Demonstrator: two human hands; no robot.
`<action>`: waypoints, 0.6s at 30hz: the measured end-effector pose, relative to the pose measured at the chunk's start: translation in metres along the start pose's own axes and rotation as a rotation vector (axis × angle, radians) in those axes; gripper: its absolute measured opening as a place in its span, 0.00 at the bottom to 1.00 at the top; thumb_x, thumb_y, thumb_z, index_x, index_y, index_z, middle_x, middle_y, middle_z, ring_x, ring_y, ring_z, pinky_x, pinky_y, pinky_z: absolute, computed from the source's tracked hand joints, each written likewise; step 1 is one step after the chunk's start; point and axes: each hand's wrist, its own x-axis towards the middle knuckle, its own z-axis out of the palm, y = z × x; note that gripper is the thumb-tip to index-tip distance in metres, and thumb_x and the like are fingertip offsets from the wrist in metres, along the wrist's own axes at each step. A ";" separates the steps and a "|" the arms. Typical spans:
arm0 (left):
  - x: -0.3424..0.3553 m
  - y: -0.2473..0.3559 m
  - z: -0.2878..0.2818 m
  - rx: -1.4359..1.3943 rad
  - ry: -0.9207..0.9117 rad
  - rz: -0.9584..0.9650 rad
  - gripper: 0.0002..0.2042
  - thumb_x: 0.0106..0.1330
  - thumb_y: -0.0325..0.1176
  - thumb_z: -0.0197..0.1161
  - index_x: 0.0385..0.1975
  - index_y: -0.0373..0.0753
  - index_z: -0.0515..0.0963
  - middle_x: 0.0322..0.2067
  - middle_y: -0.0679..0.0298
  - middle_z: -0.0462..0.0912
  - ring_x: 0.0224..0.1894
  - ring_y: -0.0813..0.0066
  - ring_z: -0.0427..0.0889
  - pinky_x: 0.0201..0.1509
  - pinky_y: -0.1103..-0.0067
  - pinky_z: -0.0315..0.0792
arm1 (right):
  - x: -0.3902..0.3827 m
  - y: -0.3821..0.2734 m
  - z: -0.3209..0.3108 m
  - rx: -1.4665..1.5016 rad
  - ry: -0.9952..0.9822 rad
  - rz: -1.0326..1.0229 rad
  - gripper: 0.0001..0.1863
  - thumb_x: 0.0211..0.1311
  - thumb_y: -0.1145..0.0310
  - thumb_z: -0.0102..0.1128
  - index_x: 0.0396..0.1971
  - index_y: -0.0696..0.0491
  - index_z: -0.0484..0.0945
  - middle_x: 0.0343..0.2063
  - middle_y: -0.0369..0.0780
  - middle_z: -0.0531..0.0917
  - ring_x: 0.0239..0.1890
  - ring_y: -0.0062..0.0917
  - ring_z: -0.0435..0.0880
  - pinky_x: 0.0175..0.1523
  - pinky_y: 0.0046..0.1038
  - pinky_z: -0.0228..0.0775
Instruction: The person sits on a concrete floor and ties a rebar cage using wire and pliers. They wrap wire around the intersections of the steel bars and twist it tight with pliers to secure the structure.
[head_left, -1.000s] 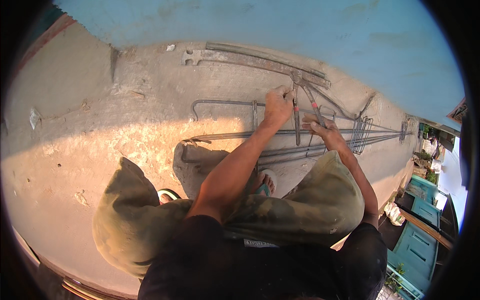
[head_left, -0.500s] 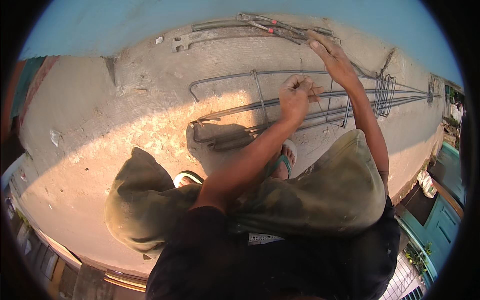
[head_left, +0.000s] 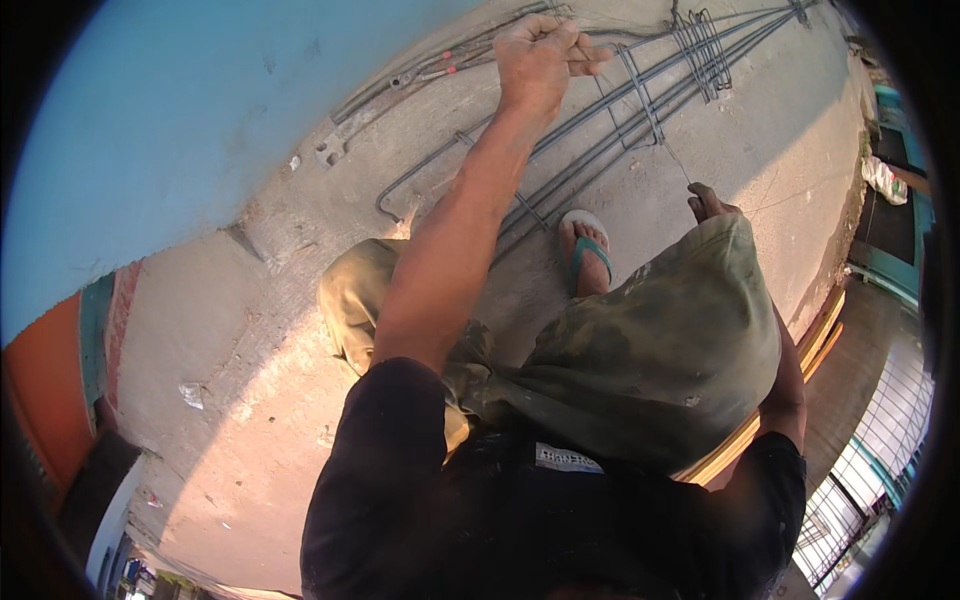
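The left hand (head_left: pixel 535 55) is closed in a fist on a thin metal wire above the long grey steel rebar cage (head_left: pixel 640 100) lying on the concrete floor (head_left: pixel 250 330) by the blue wall (head_left: pixel 200 120). The right hand (head_left: pixel 708 203) pokes past the knee; whether its fingers are open or closed cannot be told.

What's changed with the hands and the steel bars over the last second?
The left hand has stretched up to the far bars and tools by the blue wall, closed in a fist. The right hand has pulled back to the knee, near a thin wire. The rebar cage and the sandalled foot stayed put.

Left hand (head_left: pixel 538 55) fisted over steel rebar (head_left: pixel 600 140) — right hand (head_left: pixel 708 203) beside knee.
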 end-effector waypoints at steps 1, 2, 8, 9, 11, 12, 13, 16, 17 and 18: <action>-0.010 -0.008 0.009 -0.008 -0.052 -0.046 0.07 0.71 0.25 0.52 0.31 0.30 0.75 0.26 0.54 0.81 0.33 0.59 0.87 0.31 0.76 0.83 | -0.034 0.014 -0.013 -0.013 -0.100 0.071 0.22 0.68 0.62 0.56 0.59 0.53 0.68 0.48 0.52 0.79 0.51 0.39 0.80 0.55 0.36 0.71; -0.021 -0.027 0.019 -0.015 -0.102 -0.092 0.07 0.71 0.24 0.52 0.32 0.29 0.75 0.26 0.53 0.81 0.32 0.59 0.87 0.29 0.76 0.83 | -0.066 0.026 -0.025 -0.005 -0.191 0.113 0.24 0.67 0.62 0.57 0.60 0.53 0.67 0.50 0.52 0.78 0.52 0.38 0.78 0.56 0.36 0.70; -0.115 -0.120 0.093 -0.187 -0.261 -0.355 0.05 0.67 0.23 0.54 0.31 0.27 0.74 0.24 0.55 0.80 0.30 0.62 0.87 0.22 0.79 0.79 | -0.115 0.069 -0.055 0.462 -0.341 -0.042 0.36 0.63 0.63 0.62 0.68 0.57 0.58 0.61 0.50 0.69 0.63 0.34 0.70 0.64 0.33 0.63; -0.120 -0.122 0.096 -0.177 -0.245 -0.328 0.05 0.67 0.23 0.55 0.30 0.27 0.75 0.24 0.56 0.80 0.29 0.65 0.87 0.21 0.80 0.78 | -0.092 0.050 -0.046 0.562 -0.322 -0.131 0.38 0.62 0.63 0.63 0.69 0.57 0.56 0.63 0.50 0.68 0.64 0.34 0.69 0.66 0.33 0.62; -0.110 -0.129 0.092 -0.088 -0.196 -0.196 0.05 0.66 0.23 0.56 0.29 0.28 0.76 0.24 0.57 0.81 0.26 0.70 0.85 0.22 0.80 0.76 | -0.050 0.004 -0.037 0.613 -0.287 -0.181 0.41 0.63 0.54 0.60 0.69 0.58 0.55 0.63 0.50 0.68 0.67 0.38 0.65 0.70 0.34 0.54; -0.100 -0.128 0.088 -0.015 -0.162 -0.102 0.06 0.65 0.23 0.56 0.28 0.28 0.76 0.24 0.58 0.81 0.25 0.73 0.84 0.23 0.80 0.76 | -0.022 -0.002 -0.030 0.639 -0.297 -0.231 0.38 0.65 0.54 0.59 0.68 0.59 0.58 0.62 0.50 0.69 0.67 0.36 0.66 0.70 0.36 0.54; -0.090 -0.120 0.076 0.069 -0.114 0.000 0.06 0.65 0.23 0.57 0.28 0.29 0.77 0.24 0.58 0.82 0.24 0.75 0.82 0.23 0.80 0.75 | 0.008 -0.019 -0.016 0.790 -0.246 -0.204 0.31 0.69 0.55 0.55 0.64 0.59 0.64 0.48 0.45 0.80 0.53 0.29 0.79 0.59 0.31 0.68; -0.051 -0.071 0.033 0.160 0.040 -0.062 0.07 0.65 0.28 0.59 0.30 0.31 0.80 0.26 0.59 0.84 0.28 0.76 0.82 0.31 0.80 0.75 | 0.060 -0.086 -0.016 0.799 -0.186 -0.342 0.19 0.72 0.57 0.50 0.48 0.58 0.75 0.23 0.33 0.75 0.23 0.15 0.72 0.29 0.20 0.65; -0.035 -0.061 0.012 0.259 0.060 -0.034 0.06 0.65 0.28 0.60 0.31 0.31 0.80 0.28 0.59 0.85 0.30 0.75 0.83 0.31 0.80 0.74 | 0.069 -0.110 -0.016 0.765 -0.110 -0.432 0.16 0.73 0.58 0.49 0.42 0.56 0.76 0.18 0.30 0.71 0.17 0.13 0.66 0.21 0.18 0.58; -0.022 -0.049 -0.008 0.353 0.006 -0.052 0.07 0.65 0.30 0.61 0.33 0.32 0.80 0.29 0.60 0.85 0.33 0.73 0.84 0.32 0.79 0.75 | 0.082 -0.123 -0.020 0.653 -0.123 -0.499 0.15 0.73 0.59 0.49 0.40 0.56 0.76 0.18 0.30 0.70 0.16 0.13 0.65 0.21 0.18 0.56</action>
